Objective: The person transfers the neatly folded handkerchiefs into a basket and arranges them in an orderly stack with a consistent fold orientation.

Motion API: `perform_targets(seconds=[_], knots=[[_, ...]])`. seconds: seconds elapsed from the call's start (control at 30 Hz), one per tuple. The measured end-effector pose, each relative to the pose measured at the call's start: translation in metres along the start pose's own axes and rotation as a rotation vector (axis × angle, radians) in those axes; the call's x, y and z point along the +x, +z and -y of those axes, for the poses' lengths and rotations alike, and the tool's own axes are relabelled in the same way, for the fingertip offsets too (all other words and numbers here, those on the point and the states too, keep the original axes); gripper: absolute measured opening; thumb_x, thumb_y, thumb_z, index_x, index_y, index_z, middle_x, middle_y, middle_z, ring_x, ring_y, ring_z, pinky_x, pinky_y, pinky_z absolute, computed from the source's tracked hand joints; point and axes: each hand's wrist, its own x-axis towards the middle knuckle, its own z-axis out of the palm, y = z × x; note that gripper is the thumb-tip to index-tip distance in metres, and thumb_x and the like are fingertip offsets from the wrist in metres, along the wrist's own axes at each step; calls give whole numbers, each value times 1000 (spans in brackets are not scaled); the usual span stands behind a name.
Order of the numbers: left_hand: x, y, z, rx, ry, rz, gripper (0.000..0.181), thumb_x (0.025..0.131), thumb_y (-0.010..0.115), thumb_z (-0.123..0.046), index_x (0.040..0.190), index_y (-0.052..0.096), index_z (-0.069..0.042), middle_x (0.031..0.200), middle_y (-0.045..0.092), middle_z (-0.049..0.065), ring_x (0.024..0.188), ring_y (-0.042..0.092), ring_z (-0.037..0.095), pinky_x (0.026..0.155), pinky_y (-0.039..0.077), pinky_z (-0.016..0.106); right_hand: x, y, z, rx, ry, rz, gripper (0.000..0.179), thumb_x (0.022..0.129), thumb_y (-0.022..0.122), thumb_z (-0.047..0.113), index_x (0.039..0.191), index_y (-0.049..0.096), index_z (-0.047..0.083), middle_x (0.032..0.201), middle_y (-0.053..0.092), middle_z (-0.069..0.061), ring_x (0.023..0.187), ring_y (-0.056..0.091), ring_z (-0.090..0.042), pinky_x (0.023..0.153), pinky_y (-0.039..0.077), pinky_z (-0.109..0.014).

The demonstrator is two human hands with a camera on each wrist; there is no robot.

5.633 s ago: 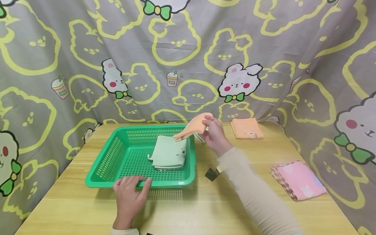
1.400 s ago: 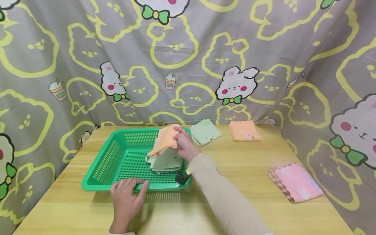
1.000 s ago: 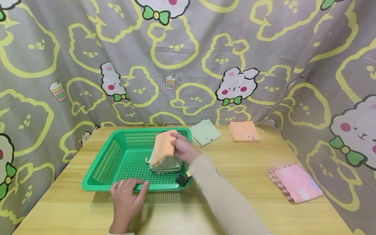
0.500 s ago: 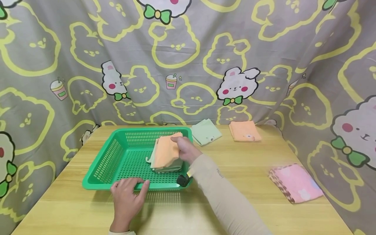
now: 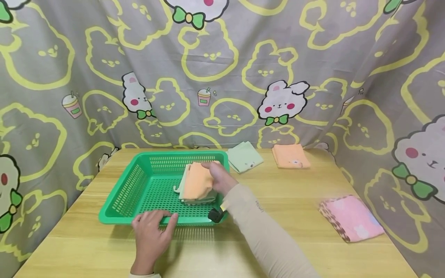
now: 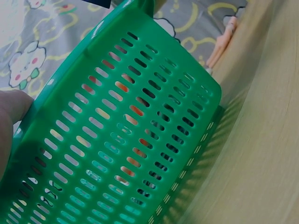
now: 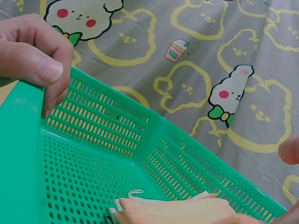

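Note:
My left hand [image 5: 153, 235] grips the near rim of a green plastic basket [image 5: 114, 206], its thumb and fingers over the edge in the right wrist view. Inside the basket's right half lies a folded pale-green towel [image 5: 182, 187], mostly covered. On top of it is a folded orange towel [image 5: 196, 181], whose right edge my right hand [image 5: 222, 179] holds, bunching the cloth there. In the right wrist view the orange towel [image 7: 177, 212] shows at the bottom; one fingertip [image 7: 290, 150] stands apart from it. The rest of that grip is out of sight.
Behind the basket's right corner lies a folded green towel [image 5: 245, 156], with another folded orange towel [image 5: 291, 156] to its right. A pink towel with a brown-patterned edge [image 5: 352, 218] lies at the table's right. A patterned curtain [image 5: 215, 127] borders the wooden table [image 5: 271, 239].
My right hand has lowered the orange towel into the basket, over the pale-green towel, and its cloth has spread flatter. Earlier, the hand hung it near the basket's right rim. The left hand stays put.

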Motion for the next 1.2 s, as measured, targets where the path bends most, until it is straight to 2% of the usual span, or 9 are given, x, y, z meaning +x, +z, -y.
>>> perform_targets(seconds=[0.13, 0.37, 0.63, 0.83, 1.03, 1.2], knots=[[0, -1, -1, 1, 2, -1, 16, 79, 70, -27, 72, 66, -13, 73, 68, 6, 69, 57, 26, 80, 27, 54, -1, 0, 1, -24, 17, 8, 45, 99, 48, 20, 136, 44, -6, 141, 42, -22, 125, 45, -33, 104, 35, -45], [0, 0, -1, 2, 7, -1, 17, 79, 70, -27, 72, 67, -12, 72, 68, 6, 68, 56, 25, 80, 28, 55, -1, 1, 1, -47, 43, -7, 45, 97, 52, 23, 133, 47, -4, 133, 50, -19, 112, 53, -28, 100, 40, -44], [0, 0, -2, 4, 5, -4, 18, 79, 70, -27, 71, 67, -12, 71, 68, 6, 68, 55, 24, 80, 27, 54, -4, 1, 3, -59, 34, -13, 45, 97, 52, 23, 133, 48, -4, 139, 45, -21, 124, 46, -34, 103, 36, -46], [1, 0, -2, 2, 2, -3, 16, 79, 70, -26, 72, 67, -12, 71, 68, 5, 68, 56, 25, 80, 27, 54, -10, 0, 10, -86, 41, -46, 52, 94, 57, 28, 136, 44, 0, 145, 37, -19, 131, 37, -35, 109, 26, -50], [1, 1, -1, 5, -1, -1, 16, 79, 70, -26, 72, 67, -13, 71, 68, 5, 68, 56, 25, 80, 27, 54, -16, -1, 16, -61, 33, -13, 55, 96, 54, 29, 139, 40, -2, 143, 41, -21, 131, 40, -35, 109, 28, -48], [0, 1, 0, 2, -1, 0, 16, 79, 70, -26, 71, 67, -13, 71, 68, 5, 68, 55, 25, 80, 27, 54, -21, 0, 20, -50, 13, -9, 49, 96, 54, 29, 134, 44, -1, 130, 51, -18, 129, 42, -36, 107, 31, -47]])
